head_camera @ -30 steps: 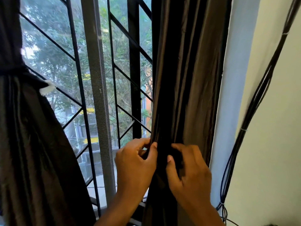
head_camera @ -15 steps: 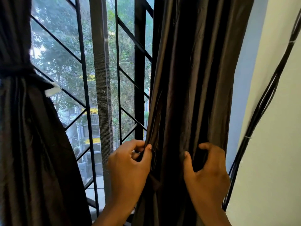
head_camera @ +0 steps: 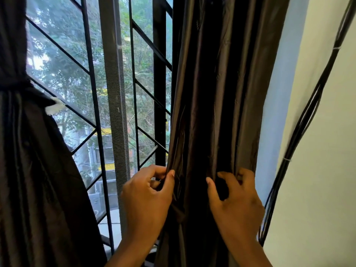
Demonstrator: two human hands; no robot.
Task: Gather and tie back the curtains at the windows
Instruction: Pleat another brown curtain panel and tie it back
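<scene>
Two dark curtains are seen at one window. The right curtain point(head_camera: 221, 93) hangs loose in long vertical folds between the window grille point(head_camera: 92, 93) and the pale blue window reveal point(head_camera: 277, 93). The left curtain point(head_camera: 28, 170) is gathered at the frame's left edge and is cinched by one dark tie-back point(head_camera: 13, 86); below the tie it flares outward, and one small white tag point(head_camera: 54, 108) is seen at its inner edge.

Two bare hands are raised to the right curtain at about the same height, well below the middle of the picture. The left hand point(head_camera: 146, 197) is placed at the curtain's window-side edge; its grip is closed, with the thumb and curled fingers pinching that edge of the fabric. The right hand point(head_camera: 237, 201) is placed further toward the wall; its grip is partly closed, with a fold of the fabric gathered between the thumb and the bent fingers. A band of curtain is left between the two hands, which are not touching.

Behind the glass, green trees and a building with yellow trim are seen. One grey mesh-covered upright point(head_camera: 113, 93) is seen in the window. On the cream wall point(head_camera: 323, 151) to the right, one bundle of black cables point(head_camera: 300, 120) is run diagonally, bound by two thin white ties.
</scene>
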